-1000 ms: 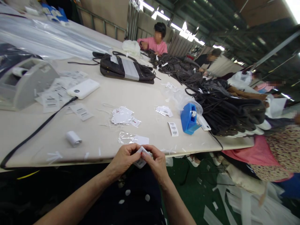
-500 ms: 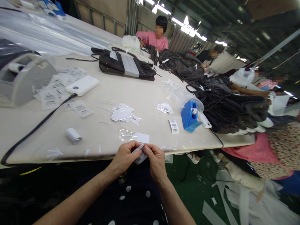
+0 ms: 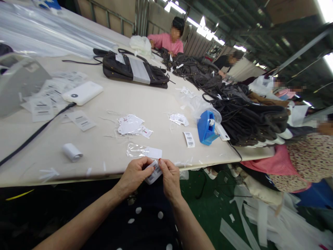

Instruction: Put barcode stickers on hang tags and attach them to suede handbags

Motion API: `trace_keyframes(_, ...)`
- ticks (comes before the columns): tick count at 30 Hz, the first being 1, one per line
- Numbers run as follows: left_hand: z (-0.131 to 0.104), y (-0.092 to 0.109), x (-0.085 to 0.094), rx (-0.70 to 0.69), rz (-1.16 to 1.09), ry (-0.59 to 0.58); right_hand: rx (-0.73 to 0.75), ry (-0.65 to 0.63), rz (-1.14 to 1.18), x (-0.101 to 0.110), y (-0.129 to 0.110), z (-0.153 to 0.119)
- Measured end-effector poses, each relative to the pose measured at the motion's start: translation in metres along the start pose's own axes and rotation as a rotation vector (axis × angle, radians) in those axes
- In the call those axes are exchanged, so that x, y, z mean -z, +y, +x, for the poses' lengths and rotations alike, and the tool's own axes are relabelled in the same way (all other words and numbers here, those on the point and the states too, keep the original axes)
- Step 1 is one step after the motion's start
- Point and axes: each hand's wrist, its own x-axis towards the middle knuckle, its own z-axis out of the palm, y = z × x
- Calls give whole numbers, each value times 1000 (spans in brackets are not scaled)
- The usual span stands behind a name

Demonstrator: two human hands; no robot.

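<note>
Your left hand (image 3: 134,175) and your right hand (image 3: 170,178) meet just below the near edge of the bench (image 3: 156,104), over your dark dotted lap. Both pinch one small white barcode tag (image 3: 153,172): the left thumb and fingers close on its left end, the right thumb and forefinger press together on its upper right corner. The tag tilts, its printed face toward you, and hangs off the bench rather than resting on it.

At 12 o'clock from your hands, just beyond the bench edge, lies a clear sleeve with a white card (image 3: 144,151) inside. Farther at 12 o'clock sits a loose heap of white tags (image 3: 131,125). At 1 o'clock a single barcode label (image 3: 189,139) lies flat, and just beside it at its 2 o'clock stands a blue tape dispenser (image 3: 205,127). At 10 o'clock from your hands a small white roll (image 3: 72,152) lies on its side. Well beyond it, a white power bank (image 3: 82,93) rests with a black cable (image 3: 36,133) running toward the near left edge, among scattered barcode labels. At 12 o'clock, far across the bench, lies a dark bag (image 3: 132,71) with a pale band. Piled black bags (image 3: 247,116) fill the 2 o'clock side. A person in a pink top (image 3: 166,41) works at the far end.
</note>
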Motion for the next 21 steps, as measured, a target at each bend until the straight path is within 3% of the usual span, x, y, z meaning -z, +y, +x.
trace_keyframes(4,3,2,-2,16,-24,-30,79,248,14,17,-4,19)
trace_keyframes(8,20,8,-8,-21,-115,-8,341,445,-20,40,-12,35)
trace_keyframes(13,74,10,-22,-130,-112,73,681,428,-257,60,-15,34)
trace_keyframes(16,98,14,-26,-201,28,150,904,368,-444,68,-20,30)
trace_keyframes(19,91,23,-23,-326,195,240,1031,280,-591,74,-28,25)
trace_keyframes(21,74,30,-20,-269,174,118,1045,243,-671,74,-32,22)
